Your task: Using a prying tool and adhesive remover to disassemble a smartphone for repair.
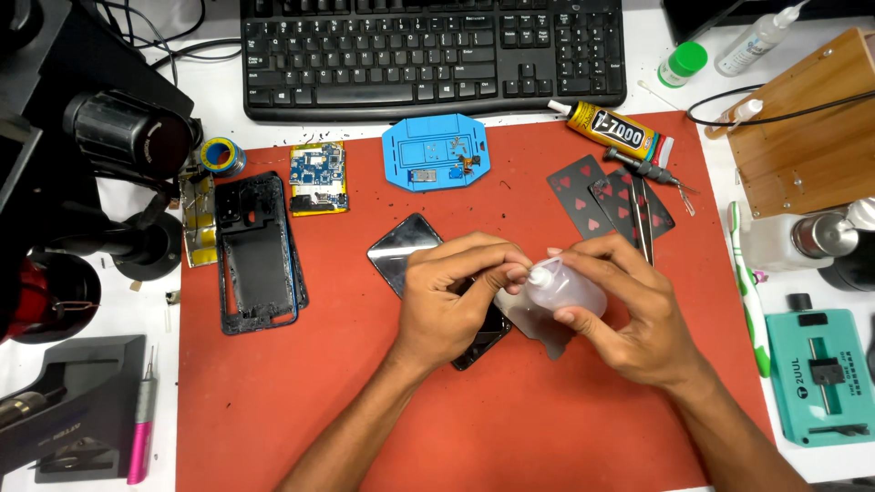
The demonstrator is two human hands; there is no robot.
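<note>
Red rubber work mat (273,410) underneath. Right hand (629,319) clasping small translucent plastic squeeze bottle (565,287); left hand (447,301) pinching its white nozzle cap (538,273), cap seemingly still on. Black glass phone screen (406,246) below left hand, nothing applied yet.

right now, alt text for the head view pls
Two bare hands over a red mat: the right hand holds a small clear squeeze bottle while the left hand pinches its tip, above a dark phone screen.

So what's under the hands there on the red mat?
A black phone screen lies tilted on the red mat, its far end showing. The left hand and right hand, holding a small clear bottle, cover the rest.
</note>
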